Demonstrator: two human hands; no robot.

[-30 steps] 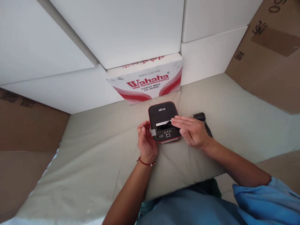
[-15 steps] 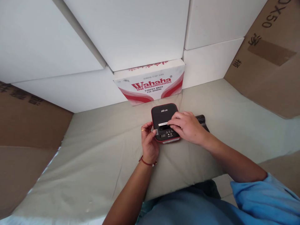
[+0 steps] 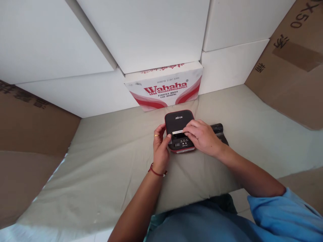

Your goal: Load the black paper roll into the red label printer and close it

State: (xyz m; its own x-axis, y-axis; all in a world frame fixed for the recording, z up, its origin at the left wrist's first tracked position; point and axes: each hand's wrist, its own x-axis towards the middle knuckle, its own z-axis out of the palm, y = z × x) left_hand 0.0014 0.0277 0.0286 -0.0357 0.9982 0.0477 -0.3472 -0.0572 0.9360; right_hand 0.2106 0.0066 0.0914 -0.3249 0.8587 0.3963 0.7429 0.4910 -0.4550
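Observation:
A black portable label printer (image 3: pixel 179 125) with a red edge lies on the cloth-covered table. Across its top runs a dark slot with a white sticker strip (image 3: pixel 177 132) along the upper side. My left hand (image 3: pixel 161 148) grips the printer's left side, thumb on the top face and fingers against the edge. At the slot's right end, my right hand (image 3: pixel 200 136) has thumb and fingertips pinched together; whatever is between them is hidden. Partly behind my right hand lies a black object (image 3: pixel 217 128) with a rounded end, whose kind I cannot tell.
A white and red Wahaha water carton (image 3: pixel 165 90) stands behind the printer, against stacked white boxes (image 3: pixel 141 37). Brown cardboard boxes flank the table, one at the left (image 3: pixel 32 134) and another at the right (image 3: pixel 290 77). A beige cloth (image 3: pixel 108 161) covers the tabletop.
The view has shifted slightly. My left thumb and fingers sit a little higher along the printer's left side. My right hand keeps its pinch at the slot.

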